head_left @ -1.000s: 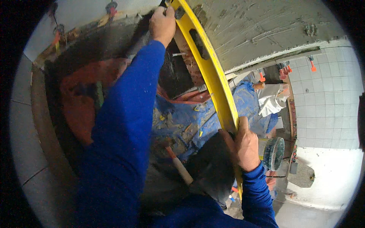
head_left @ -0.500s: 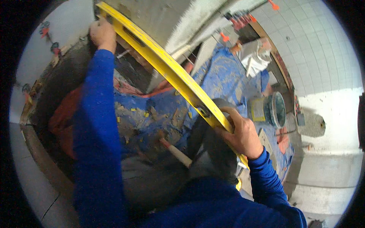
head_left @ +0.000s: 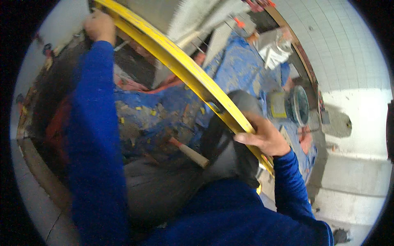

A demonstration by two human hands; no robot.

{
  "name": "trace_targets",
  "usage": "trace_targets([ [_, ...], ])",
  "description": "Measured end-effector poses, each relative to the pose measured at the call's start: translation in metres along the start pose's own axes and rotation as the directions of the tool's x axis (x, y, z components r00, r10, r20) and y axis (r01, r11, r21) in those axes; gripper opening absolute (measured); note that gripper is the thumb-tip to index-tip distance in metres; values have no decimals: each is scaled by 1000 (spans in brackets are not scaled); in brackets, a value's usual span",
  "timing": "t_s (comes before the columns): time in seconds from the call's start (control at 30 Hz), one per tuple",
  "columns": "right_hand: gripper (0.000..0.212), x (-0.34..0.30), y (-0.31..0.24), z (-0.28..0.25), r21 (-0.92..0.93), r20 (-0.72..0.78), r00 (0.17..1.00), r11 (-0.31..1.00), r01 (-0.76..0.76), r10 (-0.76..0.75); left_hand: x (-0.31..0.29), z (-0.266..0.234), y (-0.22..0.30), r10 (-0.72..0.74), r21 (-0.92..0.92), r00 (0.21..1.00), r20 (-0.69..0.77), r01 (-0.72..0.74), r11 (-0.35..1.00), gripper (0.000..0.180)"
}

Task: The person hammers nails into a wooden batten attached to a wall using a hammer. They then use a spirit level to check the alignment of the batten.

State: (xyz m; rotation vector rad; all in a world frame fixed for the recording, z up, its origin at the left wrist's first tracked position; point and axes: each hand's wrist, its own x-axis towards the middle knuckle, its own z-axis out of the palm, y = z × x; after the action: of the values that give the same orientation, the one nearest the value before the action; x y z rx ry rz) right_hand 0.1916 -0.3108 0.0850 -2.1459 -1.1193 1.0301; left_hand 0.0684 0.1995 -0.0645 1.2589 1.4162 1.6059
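Left hand (head_left: 99, 26): fist closed around the level's (head_left: 180, 67) top end.
Right hand (head_left: 264, 137): fingers wrapped over its lower end.
Risk: the long level could twist or slip; both grips sit at its ends.

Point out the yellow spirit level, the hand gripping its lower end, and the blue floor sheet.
yellow spirit level (head_left: 184, 67): head view, middle of its long bar.
right hand (head_left: 264, 137): head view, back of the hand.
blue floor sheet (head_left: 242, 67): head view, bare spattered patch.
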Motion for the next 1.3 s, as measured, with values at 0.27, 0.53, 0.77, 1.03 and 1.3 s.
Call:
trace_targets([
  [0.27, 54, -13, -19, 21, 334, 125, 963, 904, -268, 239, 0, -27, -5, -161, -658, 937, 310, 334, 675, 39],
  [0.53, 66, -28, -14, 45, -563, -438, 854, 826, -16, -282, -10, -23, -1, -241, -812, 914, 326, 401, 423, 39],
  [0.77, 61, -16, 19, 52, -633, -598, 777, 709, -310, -195, -55, -44, 13, -329, -608, 882, 337, 471, 639, 38],
  [1.03, 28, -28, 6, 32, -686, -302, 933, 724, -72, -193, -42, -44, 20, -315, -316, 908, 278, 396, 862, 28],
  [1.3, 30, -10, -11, 22, -662, -209, 958, 749, 10, -198, -32, -22, 25, -367, -353, 922, 122, 386, 852, 25],
])
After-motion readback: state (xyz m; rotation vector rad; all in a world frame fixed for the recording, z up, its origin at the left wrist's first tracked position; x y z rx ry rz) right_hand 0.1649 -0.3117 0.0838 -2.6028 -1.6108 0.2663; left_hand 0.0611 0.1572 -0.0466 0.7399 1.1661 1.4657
